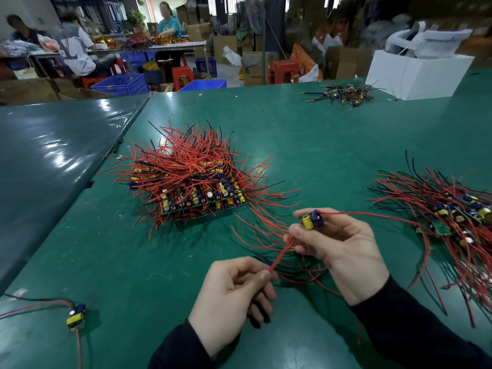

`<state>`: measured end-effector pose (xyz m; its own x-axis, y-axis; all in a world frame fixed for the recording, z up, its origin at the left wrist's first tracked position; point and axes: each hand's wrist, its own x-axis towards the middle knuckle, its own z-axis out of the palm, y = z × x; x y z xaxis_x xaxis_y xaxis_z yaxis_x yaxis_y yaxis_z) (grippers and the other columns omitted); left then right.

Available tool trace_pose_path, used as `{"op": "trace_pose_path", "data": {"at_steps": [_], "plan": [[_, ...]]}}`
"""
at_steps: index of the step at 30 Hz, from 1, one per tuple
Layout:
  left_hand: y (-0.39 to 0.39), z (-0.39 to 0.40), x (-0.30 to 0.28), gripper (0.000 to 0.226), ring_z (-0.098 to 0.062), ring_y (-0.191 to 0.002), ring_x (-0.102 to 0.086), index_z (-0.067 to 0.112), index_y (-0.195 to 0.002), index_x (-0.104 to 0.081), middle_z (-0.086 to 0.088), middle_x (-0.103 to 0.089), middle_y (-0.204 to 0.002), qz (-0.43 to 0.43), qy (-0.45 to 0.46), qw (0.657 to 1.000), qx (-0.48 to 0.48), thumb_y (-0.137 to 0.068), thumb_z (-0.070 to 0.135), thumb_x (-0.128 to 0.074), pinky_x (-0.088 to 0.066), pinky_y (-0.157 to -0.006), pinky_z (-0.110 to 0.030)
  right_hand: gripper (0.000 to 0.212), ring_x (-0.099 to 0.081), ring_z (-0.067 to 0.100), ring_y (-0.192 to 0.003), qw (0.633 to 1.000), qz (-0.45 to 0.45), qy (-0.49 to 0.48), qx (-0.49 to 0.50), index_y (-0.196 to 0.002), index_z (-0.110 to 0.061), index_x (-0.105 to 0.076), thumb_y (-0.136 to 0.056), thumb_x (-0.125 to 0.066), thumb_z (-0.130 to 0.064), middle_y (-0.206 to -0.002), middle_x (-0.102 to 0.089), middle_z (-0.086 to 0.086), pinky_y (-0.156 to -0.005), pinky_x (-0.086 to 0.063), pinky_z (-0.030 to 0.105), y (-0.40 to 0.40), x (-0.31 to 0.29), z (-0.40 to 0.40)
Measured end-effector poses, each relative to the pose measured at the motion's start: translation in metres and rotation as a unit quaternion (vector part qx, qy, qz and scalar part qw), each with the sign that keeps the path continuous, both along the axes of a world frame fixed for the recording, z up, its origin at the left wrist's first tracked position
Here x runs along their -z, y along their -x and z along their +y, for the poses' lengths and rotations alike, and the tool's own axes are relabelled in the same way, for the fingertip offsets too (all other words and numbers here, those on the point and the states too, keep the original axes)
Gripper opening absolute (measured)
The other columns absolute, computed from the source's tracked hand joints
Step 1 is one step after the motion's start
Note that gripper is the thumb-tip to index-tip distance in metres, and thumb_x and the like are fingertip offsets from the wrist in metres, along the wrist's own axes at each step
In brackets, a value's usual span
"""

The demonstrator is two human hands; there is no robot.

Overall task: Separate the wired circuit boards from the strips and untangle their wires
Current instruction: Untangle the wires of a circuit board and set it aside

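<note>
My right hand (338, 251) holds a small circuit board (312, 219) with yellow and blue parts between thumb and fingers, just above the green table (306, 134). Red wires (282, 251) run down from the board to my left hand (234, 296), which pinches their ends. Another red wire stretches right from the board to a loose pile of wired boards (452, 214). A stack of board strips bristling with red and black wires (197, 182) lies in the middle of the table. A single separated board (76, 314) lies at the near left.
A small heap of wired boards (343, 95) lies far right beside a white box (415, 75). Loose red and black wires (306, 272) lie under my hands. A darker table (53, 155) adjoins on the left. People work at benches in the background.
</note>
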<state>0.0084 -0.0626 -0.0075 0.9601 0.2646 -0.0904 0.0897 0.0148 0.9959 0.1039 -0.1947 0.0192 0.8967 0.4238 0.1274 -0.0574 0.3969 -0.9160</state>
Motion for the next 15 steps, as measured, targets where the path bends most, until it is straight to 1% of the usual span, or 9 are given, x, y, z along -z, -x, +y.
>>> {"op": "trace_pose_path", "data": {"at_steps": [3, 5, 6, 8, 9, 11, 12, 13, 15], "plan": [[0.0, 0.001, 0.002, 0.023, -0.018, -0.039, -0.055, 0.001, -0.073, -0.061, -0.008, -0.057, -0.05, 0.013, -0.009, 1.0, -0.01, -0.092, -0.006, -0.049, -0.039, -0.034, -0.019, 0.022, -0.069, 0.021, -0.057, 1.0, -0.012, 0.003, -0.022, -0.071, -0.014, -0.076, -0.05, -0.077, -0.01, -0.062, -0.068, 0.006, -0.046, -0.05, 0.018, 0.003, -0.001, 0.0], [0.0, 0.001, 0.004, 0.024, -0.019, -0.035, -0.053, 0.0, -0.07, -0.06, -0.009, -0.055, -0.047, 0.013, -0.026, 0.999, -0.036, -0.091, -0.007, -0.05, -0.036, -0.032, -0.018, 0.029, -0.068, 0.02, -0.057, 0.996, -0.055, 0.028, -0.064, -0.074, -0.013, -0.076, -0.048, -0.084, -0.002, -0.063, -0.069, 0.007, -0.046, -0.05, 0.019, 0.01, 0.002, 0.0], [0.0, 0.001, 0.004, 0.024, -0.02, -0.033, -0.052, -0.001, -0.07, -0.06, -0.009, -0.054, -0.046, 0.013, -0.032, 0.998, -0.044, -0.091, -0.006, -0.05, -0.036, -0.032, -0.018, 0.03, -0.066, 0.019, -0.057, 0.992, -0.081, 0.037, -0.088, -0.076, -0.012, -0.076, -0.052, -0.083, 0.004, -0.064, -0.069, 0.008, -0.046, -0.05, 0.02, 0.014, 0.004, 0.0], [0.001, 0.001, 0.005, 0.024, -0.021, -0.033, -0.053, -0.001, -0.07, -0.061, -0.01, -0.054, -0.045, 0.015, -0.038, 0.998, -0.047, -0.092, -0.003, -0.051, -0.037, -0.032, -0.018, 0.021, -0.064, 0.018, -0.057, 0.984, -0.123, 0.043, -0.124, -0.079, -0.011, -0.076, -0.062, -0.078, 0.002, -0.064, -0.07, 0.009, -0.048, -0.051, 0.021, 0.02, 0.004, 0.0], [0.001, 0.001, 0.004, 0.023, -0.021, -0.034, -0.053, -0.002, -0.071, -0.061, -0.01, -0.054, -0.046, 0.016, -0.033, 0.998, -0.044, -0.092, -0.002, -0.051, -0.038, -0.032, -0.019, 0.021, -0.064, 0.019, -0.057, 0.983, -0.127, 0.045, -0.124, -0.079, -0.012, -0.076, -0.062, -0.078, 0.001, -0.064, -0.07, 0.01, -0.049, -0.051, 0.021, 0.02, 0.003, 0.0], [0.0, 0.001, 0.003, 0.021, -0.021, -0.035, -0.054, -0.003, -0.073, -0.061, -0.011, -0.056, -0.049, 0.019, -0.011, 0.999, -0.039, -0.092, -0.002, -0.052, -0.04, -0.033, -0.019, 0.029, -0.066, 0.02, -0.058, 0.991, -0.1, 0.036, -0.078, -0.076, -0.015, -0.077, -0.052, -0.084, 0.0, -0.063, -0.069, 0.008, -0.049, -0.051, 0.02, 0.012, 0.001, 0.0], [-0.001, 0.001, 0.003, 0.02, -0.02, -0.036, -0.054, -0.003, -0.073, -0.06, -0.01, -0.057, -0.05, 0.02, -0.003, 0.999, -0.037, -0.092, -0.001, -0.052, -0.04, -0.033, -0.019, 0.029, -0.067, 0.02, -0.058, 0.996, -0.07, 0.023, -0.041, -0.074, -0.016, -0.077, -0.049, -0.084, -0.005, -0.063, -0.069, 0.007, -0.048, -0.05, 0.019, 0.006, 0.0, 0.0], [-0.001, 0.001, 0.003, 0.02, -0.02, -0.036, -0.054, -0.002, -0.073, -0.06, -0.01, -0.058, -0.051, 0.019, 0.002, 0.999, -0.036, -0.091, -0.001, -0.052, -0.041, -0.033, -0.019, 0.025, -0.068, 0.019, -0.058, 0.999, -0.038, 0.004, -0.009, -0.073, -0.017, -0.077, -0.049, -0.08, -0.01, -0.063, -0.069, 0.006, -0.048, -0.05, 0.018, 0.001, -0.001, -0.001], [-0.001, 0.001, 0.003, 0.021, -0.02, -0.038, -0.055, -0.001, -0.075, -0.061, -0.009, -0.059, -0.052, 0.02, 0.003, 0.999, -0.03, -0.092, -0.003, -0.05, -0.042, -0.034, -0.02, 0.022, -0.069, 0.02, -0.058, 0.999, 0.012, -0.028, 0.03, -0.072, -0.016, -0.077, -0.05, -0.076, -0.012, -0.065, -0.07, 0.006, -0.048, -0.05, 0.017, -0.008, -0.002, -0.004]]}}
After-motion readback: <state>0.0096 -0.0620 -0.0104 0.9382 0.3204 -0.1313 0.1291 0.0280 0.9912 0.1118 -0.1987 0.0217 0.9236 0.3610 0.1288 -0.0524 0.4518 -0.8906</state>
